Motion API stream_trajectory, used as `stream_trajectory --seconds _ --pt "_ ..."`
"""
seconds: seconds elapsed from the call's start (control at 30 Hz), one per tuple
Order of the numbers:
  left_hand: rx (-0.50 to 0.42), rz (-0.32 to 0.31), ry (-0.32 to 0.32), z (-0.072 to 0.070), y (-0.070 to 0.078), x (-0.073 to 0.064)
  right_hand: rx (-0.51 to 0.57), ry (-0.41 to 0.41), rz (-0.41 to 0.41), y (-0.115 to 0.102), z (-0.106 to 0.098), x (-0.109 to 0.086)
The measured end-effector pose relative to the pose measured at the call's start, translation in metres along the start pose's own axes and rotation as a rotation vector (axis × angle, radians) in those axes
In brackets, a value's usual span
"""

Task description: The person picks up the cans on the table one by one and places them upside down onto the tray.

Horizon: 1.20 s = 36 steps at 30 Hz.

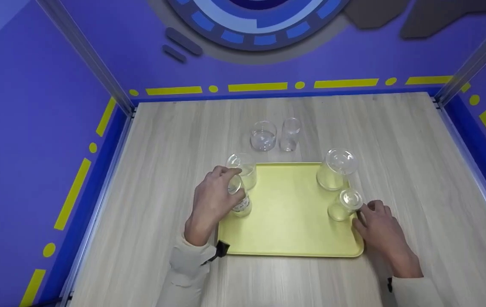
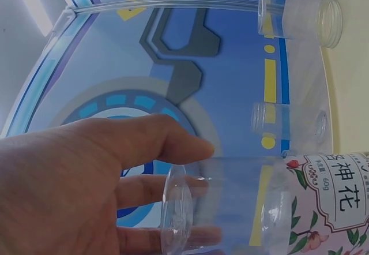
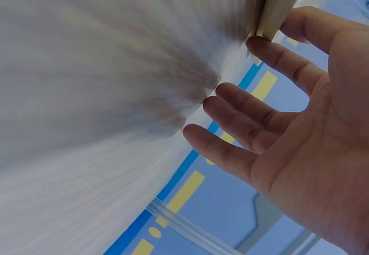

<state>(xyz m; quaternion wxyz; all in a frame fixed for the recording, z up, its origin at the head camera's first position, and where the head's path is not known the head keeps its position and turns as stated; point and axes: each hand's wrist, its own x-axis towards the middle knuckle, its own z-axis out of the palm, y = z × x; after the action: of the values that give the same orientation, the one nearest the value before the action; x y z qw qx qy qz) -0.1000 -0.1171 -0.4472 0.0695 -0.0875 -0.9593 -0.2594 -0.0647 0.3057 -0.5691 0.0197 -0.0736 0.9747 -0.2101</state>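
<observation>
My left hand [image 1: 215,198] grips the upper end of a clear jar [image 1: 242,207] with a printed label, standing at the left side of a yellow tray [image 1: 290,213]. In the left wrist view, the label [image 2: 340,200] is pink and white with flowers, and fingers show through the clear wall. My right hand [image 1: 381,230] is at the tray's right edge. Its thumb and index finger pinch the tray rim [image 3: 282,7], while the other fingers extend down toward the table. Beside the right hand stands a small clear jar [image 1: 344,205] on the tray.
A large clear jar [image 1: 332,172] stands at the tray's back right corner, another jar [image 1: 247,170] at the back left. Behind the tray are a short wide jar [image 1: 263,138] and a narrow one [image 1: 289,138]. Blue panels [image 1: 34,140] enclose the wooden table [image 1: 175,140].
</observation>
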Motion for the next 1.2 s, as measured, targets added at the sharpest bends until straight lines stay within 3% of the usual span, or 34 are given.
stream_trajectory --seconds 0.37,0.67,1.2 --pt "0.002 -0.006 -0.022 0.0039 0.0039 -0.0030 -0.005 -0.023 0.017 -0.0010 -0.0006 -0.0007" --pt "-0.027 0.047 -0.017 0.0085 0.0055 -0.0051 0.004 -0.023 0.010 0.0010 0.0004 -0.0006" --pt "-0.031 0.034 -0.076 0.0060 0.0078 -0.0052 0.001 -0.030 0.007 -0.0010 -0.0016 -0.0002"
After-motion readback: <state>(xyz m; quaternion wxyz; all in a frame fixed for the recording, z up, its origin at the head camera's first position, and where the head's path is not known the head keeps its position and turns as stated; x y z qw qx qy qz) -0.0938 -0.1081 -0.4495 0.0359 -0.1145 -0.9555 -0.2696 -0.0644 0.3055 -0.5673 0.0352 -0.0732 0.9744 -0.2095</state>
